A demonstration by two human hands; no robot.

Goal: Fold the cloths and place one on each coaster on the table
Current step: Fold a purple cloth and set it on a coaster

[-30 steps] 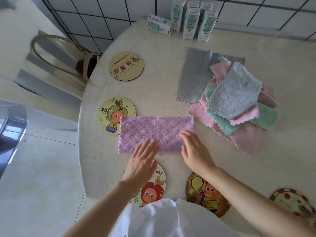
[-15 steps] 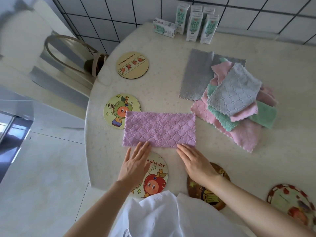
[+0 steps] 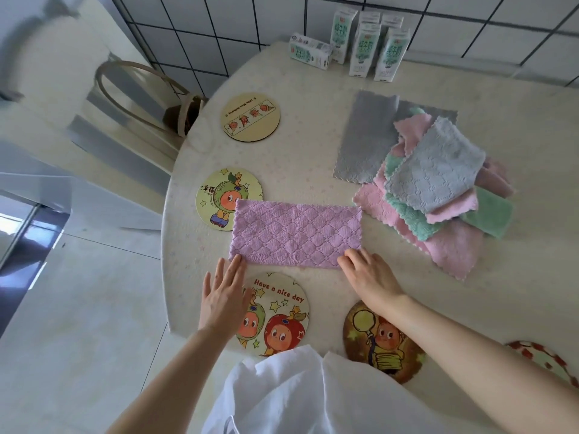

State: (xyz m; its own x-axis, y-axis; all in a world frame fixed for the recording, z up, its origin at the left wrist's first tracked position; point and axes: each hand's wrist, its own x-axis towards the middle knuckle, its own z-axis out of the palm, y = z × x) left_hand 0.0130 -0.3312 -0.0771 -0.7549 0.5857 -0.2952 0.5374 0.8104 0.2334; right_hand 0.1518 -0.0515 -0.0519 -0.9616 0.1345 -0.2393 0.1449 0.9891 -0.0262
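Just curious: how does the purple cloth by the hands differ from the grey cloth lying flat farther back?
The purple quilted cloth lies crosswise near the table edge; the flat grey cloth runs lengthwise farther back. The purple one lies clear of the pile, overlapping a round cartoon coaster; the grey one is partly under the pile. Both look like long rectangles.

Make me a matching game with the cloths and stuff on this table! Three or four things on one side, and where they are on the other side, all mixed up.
Things:
1. purple cloth
2. milk cartons
3. "Have a nice day" coaster
4. grey cloth

Places:
A. on top of the cloth pile
B. at the far edge of the table, by the tiled wall
C. partly under the left hand
D. flat on the table, its near edge at the fingertips of both hands

Pairs: 1-D, 2-B, 3-C, 4-A
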